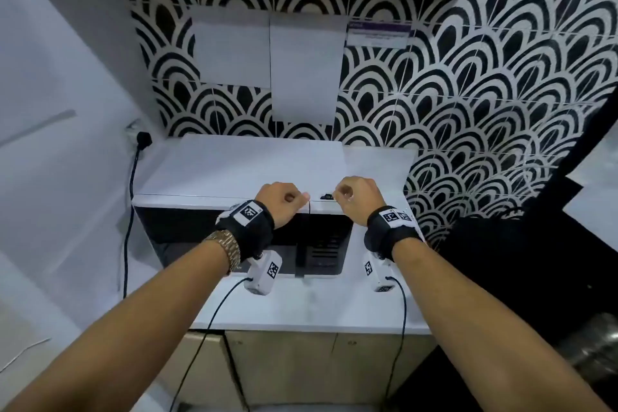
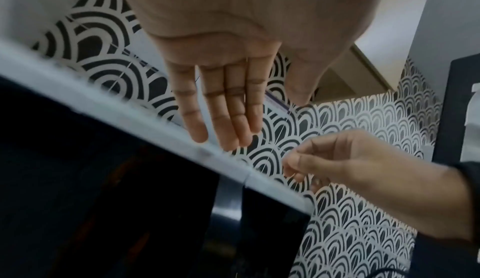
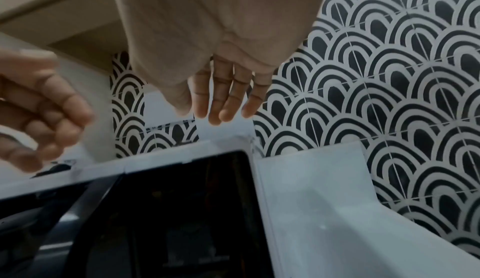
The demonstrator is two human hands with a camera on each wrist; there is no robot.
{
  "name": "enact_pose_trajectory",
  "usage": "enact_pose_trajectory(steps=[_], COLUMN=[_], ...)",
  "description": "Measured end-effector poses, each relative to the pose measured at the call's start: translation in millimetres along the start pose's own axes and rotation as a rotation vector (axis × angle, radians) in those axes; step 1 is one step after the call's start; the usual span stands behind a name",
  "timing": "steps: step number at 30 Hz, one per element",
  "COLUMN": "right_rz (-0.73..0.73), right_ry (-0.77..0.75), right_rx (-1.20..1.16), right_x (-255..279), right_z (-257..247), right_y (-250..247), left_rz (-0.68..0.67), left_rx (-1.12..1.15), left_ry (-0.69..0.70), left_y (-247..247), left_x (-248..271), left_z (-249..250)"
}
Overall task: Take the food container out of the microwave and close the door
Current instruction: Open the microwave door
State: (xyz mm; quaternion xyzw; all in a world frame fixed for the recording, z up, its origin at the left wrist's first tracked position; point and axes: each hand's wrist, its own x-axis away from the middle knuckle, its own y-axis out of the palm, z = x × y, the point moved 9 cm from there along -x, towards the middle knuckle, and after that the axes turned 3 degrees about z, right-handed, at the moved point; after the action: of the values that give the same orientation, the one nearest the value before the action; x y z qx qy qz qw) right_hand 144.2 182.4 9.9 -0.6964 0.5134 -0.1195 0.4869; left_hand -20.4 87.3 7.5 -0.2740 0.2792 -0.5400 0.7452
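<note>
Above the microwave (image 1: 240,170): both hands are held, nothing grasped.
Left hand (image 1: 282,201): fingers straight, released.
Right hand (image 1: 356,199): fingers relaxed, released.
Door (image 1: 230,237): judged not yet opened.
Container: not seen; presumably inside.
Left to do: everything.

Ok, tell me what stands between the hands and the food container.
The microwave's shut door does. The left hand and right hand hover empty above its top front edge. The container does not show behind the dark glass.
</note>
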Motion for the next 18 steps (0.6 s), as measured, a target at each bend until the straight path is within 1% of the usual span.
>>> enact_pose_trajectory(steps=[3, 4, 9, 13, 15, 18], right_rz=[0.026, 0.01, 0.062, 0.088, 0.103, 0.194], right_ry=[0.017, 0.032, 0.019, 0.016, 0.023, 0.011], right_rx=[-0.009, 0.005, 0.065, 0.221, 0.226, 0.154], right_x=[0, 2, 2, 18, 26, 34], right_z=[3, 2, -3, -12, -10, -6], right_y=[10, 15, 22, 29, 33, 32], left_rz=[-0.038, -0.049, -0.036, -0.058, -0.056, -0.047], left_rx=[-0.117, -0.14, -0.057, -0.019, 0.014, 0.142], left_ry=[-0.054, -0.093, -0.235, -0.222, -0.223, -0.214], left_y=[17, 24, 55, 79, 88, 99], left_x=[6, 11, 18, 20, 19, 15], left_z=[-21, -28, -73, -80, -81, -82])
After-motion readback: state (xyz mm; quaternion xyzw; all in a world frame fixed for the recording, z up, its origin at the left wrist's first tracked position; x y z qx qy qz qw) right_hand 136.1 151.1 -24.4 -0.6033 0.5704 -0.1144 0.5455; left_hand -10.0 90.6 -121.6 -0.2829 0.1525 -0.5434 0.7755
